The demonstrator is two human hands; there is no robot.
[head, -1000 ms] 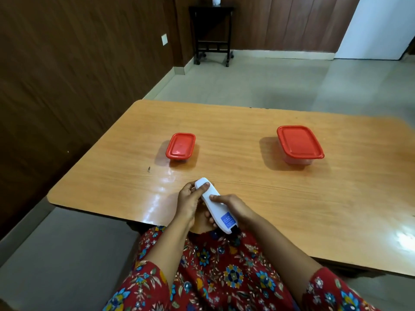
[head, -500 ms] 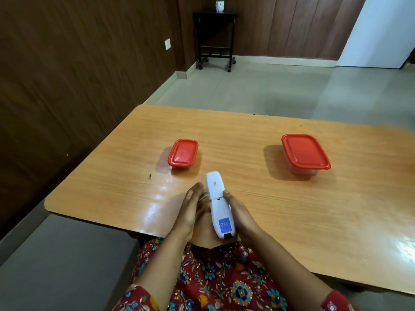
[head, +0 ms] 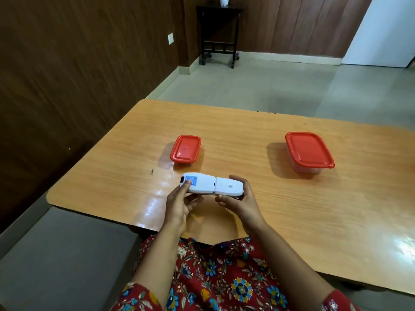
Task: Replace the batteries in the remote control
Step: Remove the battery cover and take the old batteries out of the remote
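Remote control (head: 212, 184), back up above the tabletop's (head: 292, 221) near edge, grasped endwise by left grip (head: 179, 204) and right grip (head: 240, 202), exposing its battery cover.

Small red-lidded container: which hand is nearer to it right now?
Left. The left hand holds the remote's label end, just below the small red-lidded container. The right hand grips the remote's other end, further to the right.

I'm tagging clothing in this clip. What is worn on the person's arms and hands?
Both forearms are bare, as are the left hand and right hand: no gloves, rings, watch or bangles show. Short sleeves appear only at the bottom edge, in dark red fabric printed with blue, yellow and white flowers, matching the garment on the lap.
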